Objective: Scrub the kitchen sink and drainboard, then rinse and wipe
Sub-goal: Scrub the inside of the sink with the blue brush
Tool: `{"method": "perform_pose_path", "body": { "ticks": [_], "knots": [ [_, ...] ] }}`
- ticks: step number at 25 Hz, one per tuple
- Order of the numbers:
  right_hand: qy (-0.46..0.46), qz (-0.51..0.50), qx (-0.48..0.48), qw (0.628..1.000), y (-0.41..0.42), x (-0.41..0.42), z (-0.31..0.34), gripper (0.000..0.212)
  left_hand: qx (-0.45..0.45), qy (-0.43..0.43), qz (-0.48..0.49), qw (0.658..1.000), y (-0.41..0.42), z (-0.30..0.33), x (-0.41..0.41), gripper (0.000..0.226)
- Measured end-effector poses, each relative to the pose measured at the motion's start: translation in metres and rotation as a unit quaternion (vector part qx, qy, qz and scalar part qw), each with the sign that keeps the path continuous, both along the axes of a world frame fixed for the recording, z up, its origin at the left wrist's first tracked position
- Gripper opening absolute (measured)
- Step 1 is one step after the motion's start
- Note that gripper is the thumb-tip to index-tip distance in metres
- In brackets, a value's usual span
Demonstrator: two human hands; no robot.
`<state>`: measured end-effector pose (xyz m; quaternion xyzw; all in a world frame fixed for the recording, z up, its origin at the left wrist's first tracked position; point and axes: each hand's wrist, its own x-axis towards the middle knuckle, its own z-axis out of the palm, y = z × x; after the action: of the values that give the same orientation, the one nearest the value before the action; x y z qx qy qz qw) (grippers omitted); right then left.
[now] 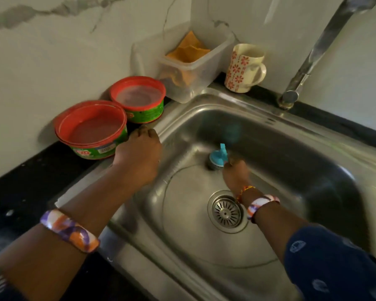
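The right hand [234, 172] reaches down into a steel sink [269, 148], fingers curled around the blue handle of a scrubber [217, 156]. The scrubber's round steel pad is pressed against the basin floor near the far left wall, a little beyond the drain [226, 211]. A thread band and a patterned bangle sit on that wrist, and a dark blue printed sleeve [334, 263] covers the forearm.

The left hand [139, 153] rests palm down on the sink's left rim, fingers bent over the edge and holding nothing. Its fingertips lie just beside a green tub [93, 131] with a red lid. A wide purple and orange bangle circles that forearm.

A second, matching tub [139, 101] stands touching the first, nearer the wall. Behind it, in the corner, is a clear plastic box [187, 68] with an orange cloth [187, 48] inside. A cream mug [243, 68] with red flowers stands on the back rim. A steel tap [313, 53] rises at the far right. The counter [20, 185] around the sink is black, and the wall is pale marble.
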<state>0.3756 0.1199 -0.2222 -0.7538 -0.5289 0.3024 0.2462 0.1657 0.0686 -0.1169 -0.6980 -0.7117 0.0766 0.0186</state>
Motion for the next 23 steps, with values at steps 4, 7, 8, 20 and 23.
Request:
{"method": "perform_pose_path", "body": {
  "ticks": [4,7,8,20,23],
  "knots": [
    [-0.086,0.360,0.064,0.927,-0.033,-0.029,-0.007,0.039,0.030,0.061,-0.013,0.998,0.000,-0.002,0.001,0.054],
    [-0.210,0.321,0.067,0.921,-0.001,-0.003,-0.007,0.035,0.032,0.099,-0.029,0.994,-0.001,-0.006,0.001,0.063],
    [-0.243,0.230,0.048,0.941,0.017,0.013,-0.003,0.035,0.032,0.105,-0.033,0.993,-0.001,-0.006,0.000,0.064],
    [-0.184,0.220,-0.001,0.958,0.034,-0.004,0.015,0.033,0.033,0.106,-0.016,0.994,0.001,-0.006,-0.004,0.058],
    [-0.142,0.448,-0.023,0.882,-0.009,-0.034,0.010,0.036,0.037,0.119,-0.027,0.992,0.002,-0.003,-0.004,0.058]
  ]
}}
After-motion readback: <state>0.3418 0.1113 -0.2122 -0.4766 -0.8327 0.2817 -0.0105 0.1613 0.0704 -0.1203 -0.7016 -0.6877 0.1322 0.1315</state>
